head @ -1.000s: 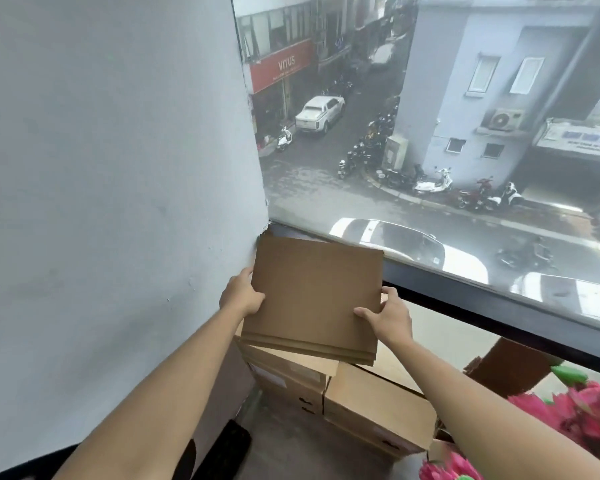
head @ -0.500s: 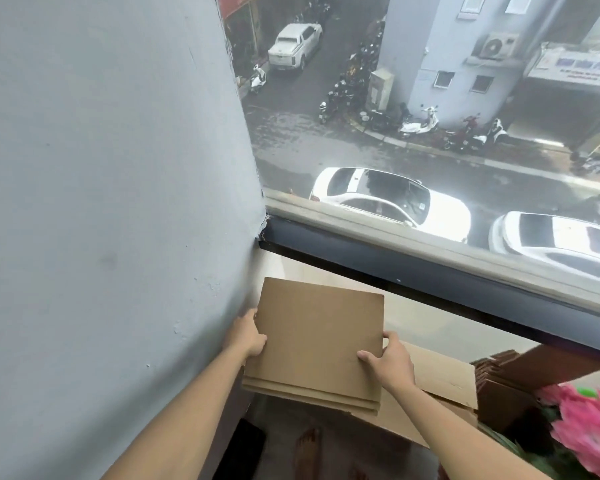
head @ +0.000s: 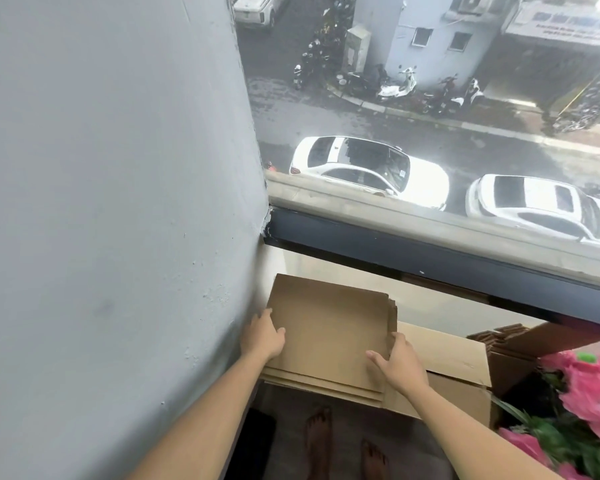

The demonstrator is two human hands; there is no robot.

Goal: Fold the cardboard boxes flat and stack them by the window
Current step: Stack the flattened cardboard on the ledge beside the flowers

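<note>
Since half a second earlier the bundle of flattened brown cardboard boxes [head: 329, 336] had dropped lower, closer to the larger brown cardboard carton [head: 447, 372] at its 4 o'clock, in the corner between grey wall [head: 118, 202] and dark-framed window [head: 430, 251]. Left hand [head: 262, 337] gripped its 9 o'clock edge, thumb on top. Right hand [head: 397, 365] clasped the 3 o'clock edge likewise. Bare feet [head: 317, 434] showed at 6 o'clock. Whether the bundle had landed was unclear; release seemed next.
</note>
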